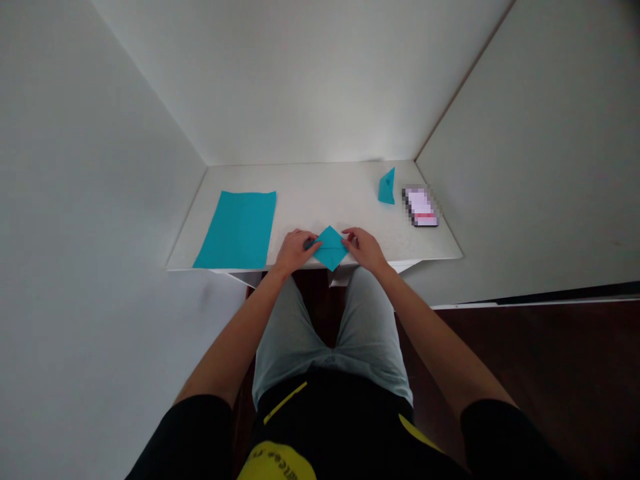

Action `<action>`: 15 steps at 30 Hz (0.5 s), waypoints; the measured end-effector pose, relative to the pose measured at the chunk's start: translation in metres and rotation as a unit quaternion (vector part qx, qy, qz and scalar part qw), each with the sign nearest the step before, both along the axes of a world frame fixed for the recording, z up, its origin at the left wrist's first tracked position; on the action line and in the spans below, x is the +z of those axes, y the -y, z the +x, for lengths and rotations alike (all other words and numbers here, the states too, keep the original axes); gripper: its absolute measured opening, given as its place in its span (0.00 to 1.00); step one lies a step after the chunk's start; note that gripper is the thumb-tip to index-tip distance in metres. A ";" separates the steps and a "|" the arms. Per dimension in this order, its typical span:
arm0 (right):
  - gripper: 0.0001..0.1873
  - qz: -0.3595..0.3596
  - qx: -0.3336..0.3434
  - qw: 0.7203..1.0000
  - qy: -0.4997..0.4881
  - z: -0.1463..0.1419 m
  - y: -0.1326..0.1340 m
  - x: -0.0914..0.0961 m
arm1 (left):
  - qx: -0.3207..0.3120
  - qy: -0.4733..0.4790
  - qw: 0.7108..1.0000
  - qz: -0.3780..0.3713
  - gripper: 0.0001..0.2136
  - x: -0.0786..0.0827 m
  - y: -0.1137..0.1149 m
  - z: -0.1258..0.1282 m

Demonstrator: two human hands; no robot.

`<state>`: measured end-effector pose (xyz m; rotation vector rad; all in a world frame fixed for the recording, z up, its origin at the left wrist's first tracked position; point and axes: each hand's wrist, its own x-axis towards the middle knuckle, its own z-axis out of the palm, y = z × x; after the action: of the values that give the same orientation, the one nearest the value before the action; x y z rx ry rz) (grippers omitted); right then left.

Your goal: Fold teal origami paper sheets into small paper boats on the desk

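Beside the hands [299, 252] [365, 249], teal sheet [235, 230], folded paper [387, 187]

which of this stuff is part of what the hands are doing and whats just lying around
Part of the work: folded teal paper between the left hand and right hand; flat teal sheet; small folded teal piece, seemingly the same paper.
Just lying around: pixelated phone-like object on the white table.

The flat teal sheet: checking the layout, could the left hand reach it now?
Probably yes: the left hand, on the folded teal paper, sits close beside the flat teal sheet, and nothing stands between them.
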<state>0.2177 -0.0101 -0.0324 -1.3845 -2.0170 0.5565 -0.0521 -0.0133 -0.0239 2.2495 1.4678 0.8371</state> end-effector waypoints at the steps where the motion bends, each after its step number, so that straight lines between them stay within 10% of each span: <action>1: 0.16 0.011 0.001 1.000 0.008 0.000 0.002 0.001 | 0.011 0.004 1.000 -0.008 0.08 0.000 0.000 0.001; 15: 0.20 0.093 0.035 0.989 0.106 -0.011 0.018 0.001 | -0.087 -0.132 0.987 0.026 0.24 0.005 0.032 0.009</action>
<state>0.2071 -0.0278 -0.0309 -1.3087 -2.2304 0.2509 -0.0436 -0.0448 -0.0189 2.5633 1.3416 0.5457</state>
